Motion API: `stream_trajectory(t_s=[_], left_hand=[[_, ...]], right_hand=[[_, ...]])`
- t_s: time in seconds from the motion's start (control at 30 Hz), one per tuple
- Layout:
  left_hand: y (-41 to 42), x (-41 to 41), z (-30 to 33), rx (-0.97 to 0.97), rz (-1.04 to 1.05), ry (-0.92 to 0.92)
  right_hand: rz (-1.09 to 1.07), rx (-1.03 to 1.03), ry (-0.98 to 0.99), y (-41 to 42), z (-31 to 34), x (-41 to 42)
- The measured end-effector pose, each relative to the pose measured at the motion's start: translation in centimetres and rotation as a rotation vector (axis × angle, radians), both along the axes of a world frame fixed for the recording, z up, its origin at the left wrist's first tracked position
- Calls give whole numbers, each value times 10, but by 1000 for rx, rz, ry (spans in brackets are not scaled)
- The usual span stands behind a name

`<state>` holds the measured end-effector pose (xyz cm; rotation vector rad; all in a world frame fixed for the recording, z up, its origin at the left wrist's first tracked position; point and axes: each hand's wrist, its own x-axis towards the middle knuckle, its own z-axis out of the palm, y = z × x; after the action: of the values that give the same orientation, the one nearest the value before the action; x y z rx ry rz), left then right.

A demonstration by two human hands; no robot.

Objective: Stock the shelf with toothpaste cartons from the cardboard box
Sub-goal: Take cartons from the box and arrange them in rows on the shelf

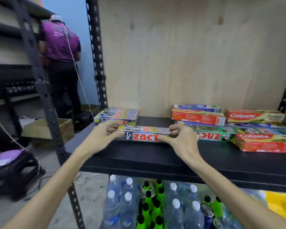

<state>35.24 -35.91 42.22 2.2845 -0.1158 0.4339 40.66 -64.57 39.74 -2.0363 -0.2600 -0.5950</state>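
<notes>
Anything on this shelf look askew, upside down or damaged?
Yes. The green Zact carton, right of the silver Zact carton that both hands hold, lies with its lettering upside down. The front Colgate carton sits angled to the shelf edge. No damage visible.

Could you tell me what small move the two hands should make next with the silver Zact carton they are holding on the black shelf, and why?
Probably slide the silver Zact toothpaste carton back toward the stack of matching silver cartons. The left hand and right hand grip its two ends, it sits near the front of the black shelf, and bare shelf lies behind it.
</notes>
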Motion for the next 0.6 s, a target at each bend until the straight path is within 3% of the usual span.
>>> stream_trajectory(t_s=[0.33, 0.47, 0.6], left_hand=[[67, -2, -8, -102, 247, 97], [60, 8, -2, -34, 437, 81], [63, 23, -1, -70, 451, 66]], right_hand=[[111, -179, 8, 97, 2, 12], [98, -216, 0, 117, 2, 27], [78, -251, -23, 125, -1, 43]])
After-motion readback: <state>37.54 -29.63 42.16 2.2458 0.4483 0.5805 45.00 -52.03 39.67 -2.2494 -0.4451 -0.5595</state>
